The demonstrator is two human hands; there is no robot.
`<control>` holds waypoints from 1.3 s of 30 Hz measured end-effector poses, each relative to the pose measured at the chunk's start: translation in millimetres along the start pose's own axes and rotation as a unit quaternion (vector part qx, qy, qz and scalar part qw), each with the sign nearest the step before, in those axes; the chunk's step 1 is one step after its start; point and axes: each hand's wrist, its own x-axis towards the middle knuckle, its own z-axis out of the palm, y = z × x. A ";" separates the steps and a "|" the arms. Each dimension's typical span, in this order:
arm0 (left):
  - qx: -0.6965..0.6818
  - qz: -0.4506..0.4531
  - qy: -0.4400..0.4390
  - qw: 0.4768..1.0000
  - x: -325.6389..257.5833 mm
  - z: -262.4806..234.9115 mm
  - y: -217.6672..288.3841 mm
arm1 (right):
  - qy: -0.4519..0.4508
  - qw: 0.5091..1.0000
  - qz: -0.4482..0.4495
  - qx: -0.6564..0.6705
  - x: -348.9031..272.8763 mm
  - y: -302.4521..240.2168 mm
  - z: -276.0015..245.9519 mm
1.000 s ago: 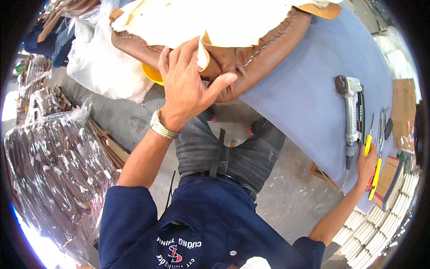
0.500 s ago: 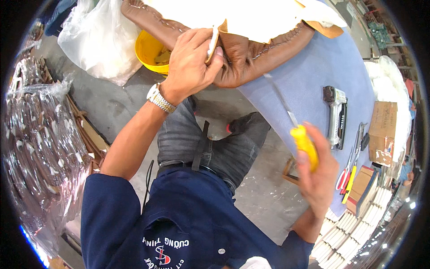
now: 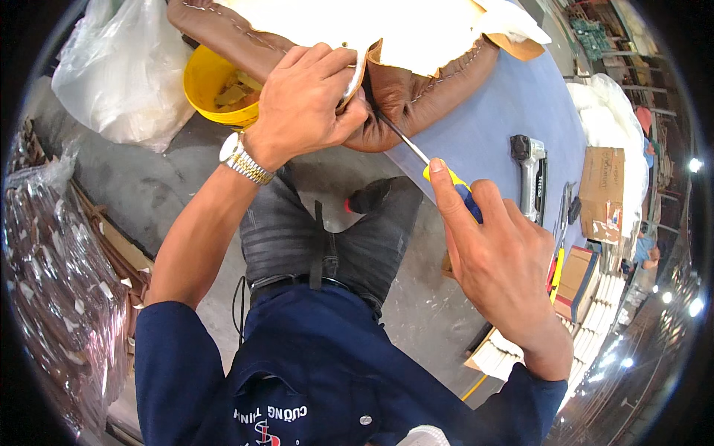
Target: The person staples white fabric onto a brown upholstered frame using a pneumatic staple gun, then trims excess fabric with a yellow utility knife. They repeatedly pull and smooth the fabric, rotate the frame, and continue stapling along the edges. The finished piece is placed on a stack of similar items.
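Note:
A brown leather cover [image 3: 455,83] with pale stitching and white padding [image 3: 349,22] lies at the top of the view, over the table's edge. My left hand [image 3: 301,108], wearing a wristwatch [image 3: 245,157], is closed on a fold of the leather beside a split in it. From the right, my right hand [image 3: 494,256] grips a screwdriver [image 3: 455,192] by its yellow and blue handle. Its thin metal shaft points up and left, and its tip is hidden inside the split, close to my left thumb.
A grey staple gun [image 3: 529,177] lies on the blue-grey table [image 3: 487,123]. Nearby are cutters, a yellow-handled tool [image 3: 557,275] and a cardboard box [image 3: 601,195]. A yellow bucket [image 3: 195,89] and plastic bag [image 3: 123,82] stand left; plastic-wrapped pieces [image 3: 63,297] lie lower left.
My right hand has brought the screwdriver up and left from beside the table, and its tip has entered the leather's split. My left hand keeps its hold. The whole view has shifted slightly.

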 end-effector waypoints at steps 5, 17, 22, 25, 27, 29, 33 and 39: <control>0.001 -0.017 0.009 1.000 -1.3 5.0 0.4 | -0.068 0.997 -0.006 0.035 8.3 4.1 -10.9; -0.035 -0.036 -0.025 0.998 3.2 1.4 4.8 | 0.101 0.670 0.275 0.682 -17.8 -46.7 122.0; -0.045 -0.025 -0.035 0.998 6.2 -2.5 -5.6 | 0.040 0.353 0.286 0.890 -14.0 -52.6 122.5; -0.057 -0.031 -0.048 0.997 8.2 -2.1 -6.4 | 0.209 0.765 0.213 0.570 -2.3 -44.9 124.2; -0.060 -0.056 -0.071 0.994 8.2 -8.1 -3.0 | 0.081 0.607 0.231 0.756 -4.0 -38.3 118.1; -0.083 -0.069 -0.067 0.992 9.7 -9.4 -1.0 | 0.038 0.380 0.229 0.895 -5.6 -42.1 128.6; -0.150 -0.151 -0.079 0.974 17.1 -11.1 6.2 | 0.128 0.107 0.106 0.980 12.3 -97.2 193.7; -0.430 -0.322 -0.136 0.833 32.2 -27.8 9.2 | 0.207 0.303 0.028 0.930 4.8 -80.1 195.1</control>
